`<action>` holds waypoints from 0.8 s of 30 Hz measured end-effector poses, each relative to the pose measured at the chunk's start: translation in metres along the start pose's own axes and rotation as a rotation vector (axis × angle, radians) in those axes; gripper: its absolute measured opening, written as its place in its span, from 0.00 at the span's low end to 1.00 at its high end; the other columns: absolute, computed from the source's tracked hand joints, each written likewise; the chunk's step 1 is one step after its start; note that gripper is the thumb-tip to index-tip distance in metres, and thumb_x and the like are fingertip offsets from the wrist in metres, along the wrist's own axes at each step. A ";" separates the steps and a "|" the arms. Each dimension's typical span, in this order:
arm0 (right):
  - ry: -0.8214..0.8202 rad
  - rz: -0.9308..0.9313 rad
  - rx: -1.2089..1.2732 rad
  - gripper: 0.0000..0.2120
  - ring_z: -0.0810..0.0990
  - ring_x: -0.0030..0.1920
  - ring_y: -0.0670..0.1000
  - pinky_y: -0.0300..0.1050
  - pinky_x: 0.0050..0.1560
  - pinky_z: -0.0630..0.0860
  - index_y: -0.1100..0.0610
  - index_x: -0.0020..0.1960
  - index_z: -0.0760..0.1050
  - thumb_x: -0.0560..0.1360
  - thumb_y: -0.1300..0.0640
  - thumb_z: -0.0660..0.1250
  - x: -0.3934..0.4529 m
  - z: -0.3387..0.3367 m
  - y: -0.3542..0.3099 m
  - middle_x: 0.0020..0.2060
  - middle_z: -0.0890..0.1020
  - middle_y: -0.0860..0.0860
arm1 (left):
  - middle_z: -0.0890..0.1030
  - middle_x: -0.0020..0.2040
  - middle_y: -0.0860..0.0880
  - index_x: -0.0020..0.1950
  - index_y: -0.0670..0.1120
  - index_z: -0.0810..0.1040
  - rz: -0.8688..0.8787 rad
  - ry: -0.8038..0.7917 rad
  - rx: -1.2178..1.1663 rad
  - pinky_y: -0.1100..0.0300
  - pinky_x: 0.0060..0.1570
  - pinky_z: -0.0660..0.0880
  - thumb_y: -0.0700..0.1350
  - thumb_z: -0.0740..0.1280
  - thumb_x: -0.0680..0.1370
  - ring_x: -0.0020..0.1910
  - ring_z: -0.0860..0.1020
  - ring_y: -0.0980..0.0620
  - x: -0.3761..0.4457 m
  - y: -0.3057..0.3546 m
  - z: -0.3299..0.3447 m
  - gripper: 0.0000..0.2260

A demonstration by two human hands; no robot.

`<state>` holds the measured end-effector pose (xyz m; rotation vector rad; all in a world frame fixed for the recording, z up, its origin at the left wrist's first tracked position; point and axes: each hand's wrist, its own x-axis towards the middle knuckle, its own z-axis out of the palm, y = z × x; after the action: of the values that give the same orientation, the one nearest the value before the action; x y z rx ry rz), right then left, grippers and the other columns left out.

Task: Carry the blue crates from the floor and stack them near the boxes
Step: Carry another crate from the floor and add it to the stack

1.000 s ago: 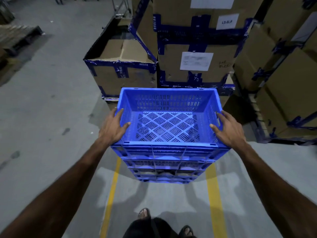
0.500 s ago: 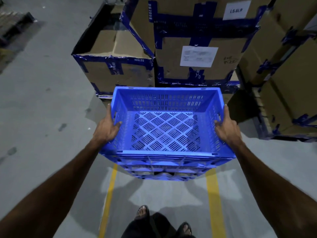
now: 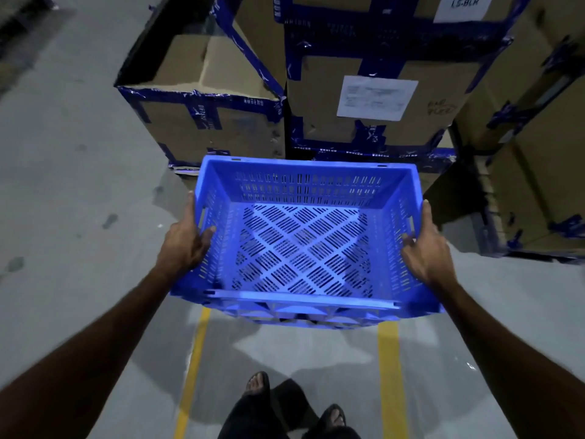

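Since the earlier frame both hands have shifted from resting on top of the rim to clasping the short sides of the blue crate [image 3: 304,245], and the crate now sits higher and larger in the picture, hiding most of what lies beneath it. At the centre left, the left hand [image 3: 185,245] grips the crate's left wall, thumb hooked over the rim to the inside and the other fingers hidden down the outer face. At the centre right, the right hand [image 3: 425,248] holds the right wall the same way, thumb inside, index finger laid along the rim's outer edge. The crate hangs between the two hands in the middle of the frame, open side up, its slotted floor bare. Whether it rests on anything below cannot be told; only a strip of blue ribbing shows under its near edge. Just beyond its far rim, in the upper half of the frame, stand the cardboard boxes [image 3: 373,99] bound with blue tape. Two yellow lines [image 3: 387,375] run along the grey floor [image 3: 69,191] at the bottom, either side of the person's sandalled feet [image 3: 258,383].
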<state>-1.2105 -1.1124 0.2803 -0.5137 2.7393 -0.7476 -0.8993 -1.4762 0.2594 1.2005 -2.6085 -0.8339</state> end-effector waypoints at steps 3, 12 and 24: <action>0.004 -0.002 -0.027 0.40 0.80 0.53 0.72 0.63 0.54 0.77 0.41 0.80 0.42 0.78 0.57 0.62 0.000 0.000 0.001 0.58 0.79 0.68 | 0.84 0.56 0.36 0.84 0.55 0.41 0.051 0.000 -0.026 0.40 0.47 0.81 0.64 0.60 0.78 0.45 0.84 0.33 0.001 -0.005 0.001 0.41; -0.008 -0.007 -0.009 0.39 0.82 0.48 0.70 0.67 0.52 0.79 0.37 0.79 0.42 0.79 0.54 0.64 0.001 0.002 0.005 0.54 0.82 0.66 | 0.84 0.56 0.37 0.84 0.54 0.41 0.069 0.031 -0.035 0.44 0.45 0.81 0.63 0.60 0.79 0.43 0.84 0.34 -0.003 -0.002 -0.001 0.41; -0.025 0.032 0.018 0.42 0.83 0.44 0.69 0.70 0.48 0.80 0.31 0.77 0.39 0.78 0.51 0.64 0.006 0.007 0.010 0.53 0.82 0.65 | 0.83 0.55 0.33 0.84 0.56 0.42 0.038 0.018 -0.023 0.44 0.46 0.78 0.49 0.66 0.82 0.44 0.82 0.31 -0.001 -0.003 0.005 0.39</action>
<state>-1.2159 -1.1097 0.2681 -0.4716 2.7087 -0.7521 -0.8986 -1.4749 0.2542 1.1433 -2.5924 -0.8393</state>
